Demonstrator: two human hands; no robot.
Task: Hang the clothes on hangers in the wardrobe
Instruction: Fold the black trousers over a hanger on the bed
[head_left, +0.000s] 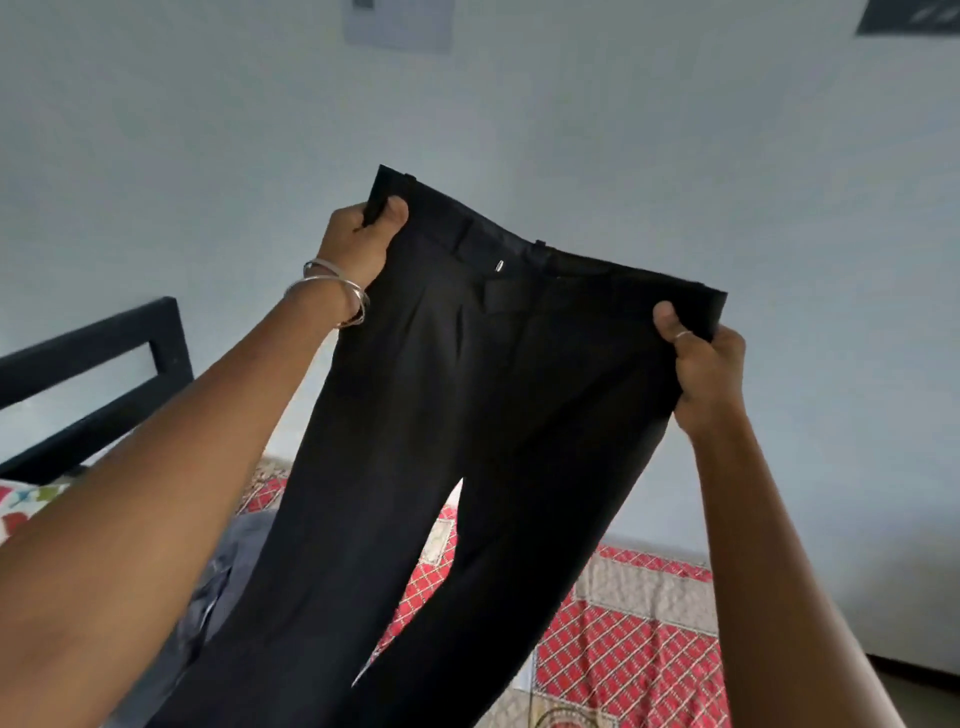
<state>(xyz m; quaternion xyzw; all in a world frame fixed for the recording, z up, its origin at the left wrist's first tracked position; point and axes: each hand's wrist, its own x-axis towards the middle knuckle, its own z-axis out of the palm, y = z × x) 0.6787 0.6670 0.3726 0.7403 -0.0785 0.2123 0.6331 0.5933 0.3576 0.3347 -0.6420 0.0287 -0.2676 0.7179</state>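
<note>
Both forearms cut off by frame; left hand (358, 236) and right hand (701, 364) fingers pinch black trousers (467, 415) waistband, held above bed (623, 649). Hems hidden; no label readable.

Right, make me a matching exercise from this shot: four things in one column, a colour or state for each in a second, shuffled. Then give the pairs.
Things:
1. trousers
2. bedspread
3. bangles
4. bed frame

Descriptions:
A. red and beige pattern
B. held up by the waistband
C. dark bars by the wall
D. silver, on the left wrist

Pairs: 1-B, 2-A, 3-D, 4-C
</note>
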